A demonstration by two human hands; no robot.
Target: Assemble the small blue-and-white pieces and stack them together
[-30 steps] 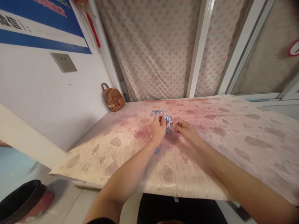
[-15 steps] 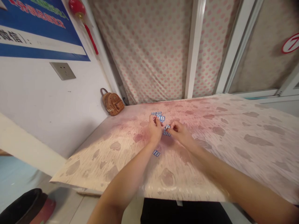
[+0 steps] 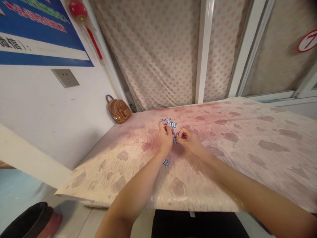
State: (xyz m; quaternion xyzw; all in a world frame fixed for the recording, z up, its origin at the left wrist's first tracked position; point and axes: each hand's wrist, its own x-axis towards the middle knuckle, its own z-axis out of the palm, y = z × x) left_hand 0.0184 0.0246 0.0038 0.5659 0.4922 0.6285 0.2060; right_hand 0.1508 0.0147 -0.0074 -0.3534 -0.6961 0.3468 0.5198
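Looks onto a dotted curtain (image 3: 153,59) behind a white post (image 3: 203,59).
Takes in a white wall (image 3: 27,105) with socket (image 3: 65,78) and red lantern (image 3: 78,9), plus pale floor tiles (image 3: 79,219).

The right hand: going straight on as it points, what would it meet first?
The right hand would probably meet the small blue-edged pieces just ahead first, then the left hand; depth is unclear.

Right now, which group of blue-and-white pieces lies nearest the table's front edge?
The small group beside the left forearm, lying apart; the other groups are farther back, near the left hand and right hand.
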